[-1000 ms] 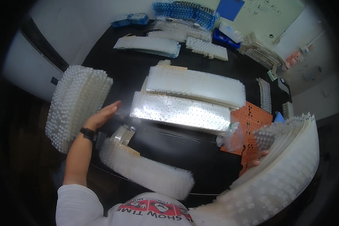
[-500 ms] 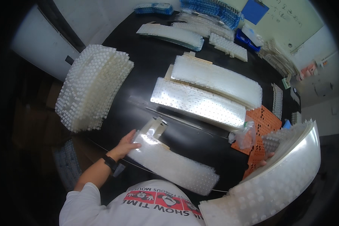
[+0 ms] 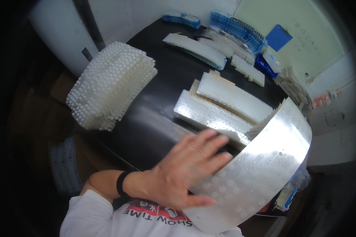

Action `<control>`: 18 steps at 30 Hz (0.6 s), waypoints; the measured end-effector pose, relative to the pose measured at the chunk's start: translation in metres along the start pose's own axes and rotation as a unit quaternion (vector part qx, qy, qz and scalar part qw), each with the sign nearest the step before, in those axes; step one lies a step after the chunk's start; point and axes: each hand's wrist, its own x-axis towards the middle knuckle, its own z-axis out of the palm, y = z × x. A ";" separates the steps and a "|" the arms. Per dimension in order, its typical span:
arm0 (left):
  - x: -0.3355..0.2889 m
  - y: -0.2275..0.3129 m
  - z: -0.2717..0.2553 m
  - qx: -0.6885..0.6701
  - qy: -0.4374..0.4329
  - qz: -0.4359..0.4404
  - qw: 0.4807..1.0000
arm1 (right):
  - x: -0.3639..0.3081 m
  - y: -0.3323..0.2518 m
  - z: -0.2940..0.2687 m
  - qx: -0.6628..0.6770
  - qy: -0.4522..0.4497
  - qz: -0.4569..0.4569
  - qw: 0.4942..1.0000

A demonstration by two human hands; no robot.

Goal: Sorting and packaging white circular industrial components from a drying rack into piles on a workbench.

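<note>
A bent stack of translucent, dimpled plastic sheets (image 3: 261,170) stands tilted in front of me on the right, its glossy outer sheet catching the light. My left hand (image 3: 182,170), slightly blurred, is at its left edge with the fingers spread; whether it touches the sheet I cannot tell. My right hand does not show; the stack covers that area. Beyond lie two flat stacks of similar sheets side by side, a nearer shiny one (image 3: 209,116) and a farther whiter one (image 3: 233,94). The held-up stack overlaps their right ends.
A tall fanned pile of bumpy white sheets (image 3: 110,83) stands at the table's left edge. The black table (image 3: 142,114) carries more clear stacks (image 3: 195,49) and blue ones (image 3: 237,31) at the back. A blue bin (image 3: 265,65) sits at the far right, below a blue clipboard (image 3: 279,37).
My left hand has let go of the near sheet stack and moved right, fingers spreading. The bent stack has swung in from the right, and the near stack is now out of sight. My view has shifted.
</note>
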 end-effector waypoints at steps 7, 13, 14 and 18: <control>0.003 0.038 0.022 0.129 -0.027 0.035 0.991 | 0.103 0.050 0.058 -0.107 -0.024 0.035 0.993; -0.015 -0.013 -0.008 0.057 0.087 0.006 0.995 | 0.137 0.100 0.114 -0.213 0.018 0.001 0.977; -0.019 -0.034 -0.016 0.000 0.112 0.019 0.994 | 0.142 0.107 0.124 -0.236 0.027 -0.006 0.971; -0.055 -0.142 -0.015 -0.521 0.208 0.026 0.828 | 0.169 0.157 0.159 -0.324 0.059 -0.047 0.943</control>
